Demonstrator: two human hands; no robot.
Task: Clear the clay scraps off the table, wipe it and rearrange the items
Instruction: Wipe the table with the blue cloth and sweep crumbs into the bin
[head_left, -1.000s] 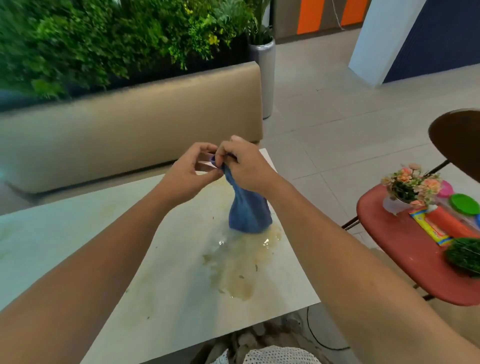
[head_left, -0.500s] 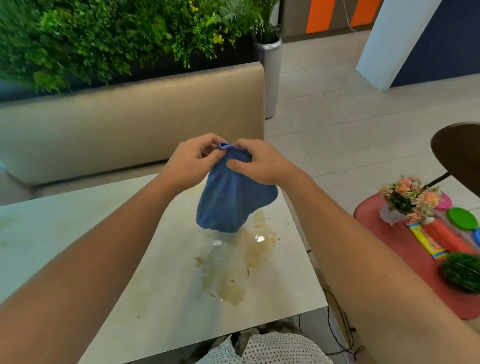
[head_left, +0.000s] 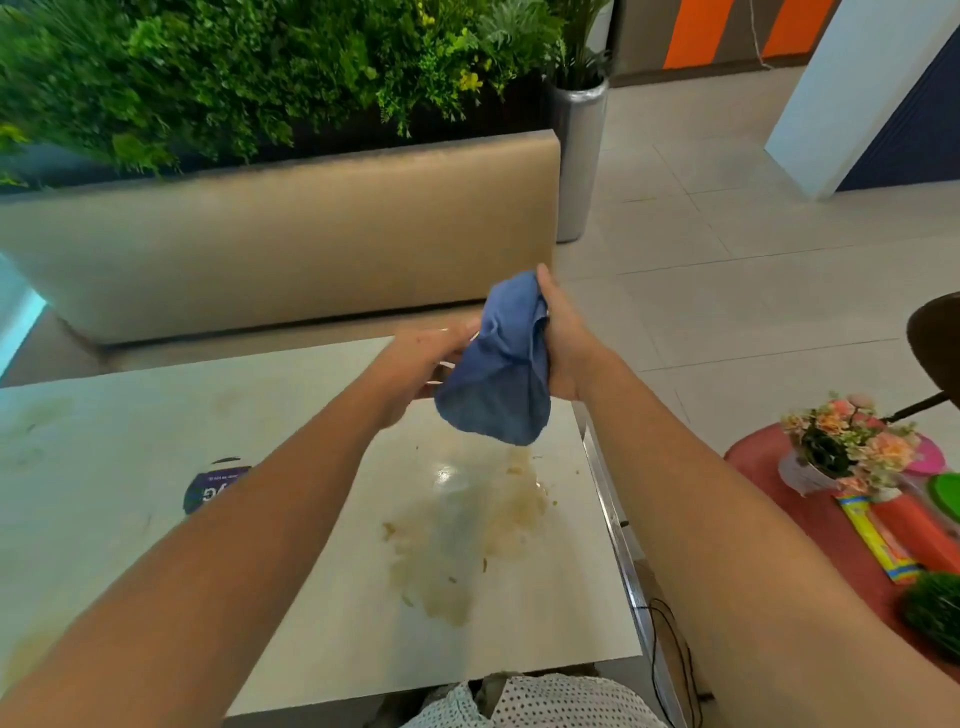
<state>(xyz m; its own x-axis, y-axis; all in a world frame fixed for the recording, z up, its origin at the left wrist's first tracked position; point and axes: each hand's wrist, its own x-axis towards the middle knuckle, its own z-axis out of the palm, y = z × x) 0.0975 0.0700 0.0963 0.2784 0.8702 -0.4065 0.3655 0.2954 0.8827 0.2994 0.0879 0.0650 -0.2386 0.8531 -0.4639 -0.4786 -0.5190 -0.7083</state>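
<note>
Right hand (head_left: 569, 345) holds the blue cloth (head_left: 496, 387) bunched against its palm; the thumb is hidden under the fabric. Left hand (head_left: 428, 361) meets the cloth's left edge, but motion blur prevents telling whether its fingers pinch it. The cloth hangs clear of the table (head_left: 130, 415), above its far right part.

Progress, as judged:
- Wiping is not finished. A wet brownish smear (head_left: 467, 535) covers the near right part of the tabletop, directly below and nearer than the cloth.
- Small clay scraps (head_left: 519, 470) lie in and around the smear.
- Fainter marks show at the far left of the tabletop.
- Rearranging has not begun: the flower pot (head_left: 841, 447), orange block (head_left: 914, 530), yellow packet (head_left: 878, 545) and green lid (head_left: 945, 493) sit on the red stool (head_left: 769, 493) to the right, apart from the table.

Edges and room:
- The smear reaches close to the table's right edge; strokes toward that edge would push residue onto the floor and the cable (head_left: 670, 639) below.
- Open tabletop lies to the left, broken only by a purple sticker (head_left: 215, 491).
- A beige bench (head_left: 260, 234) runs just beyond the far edge.
</note>
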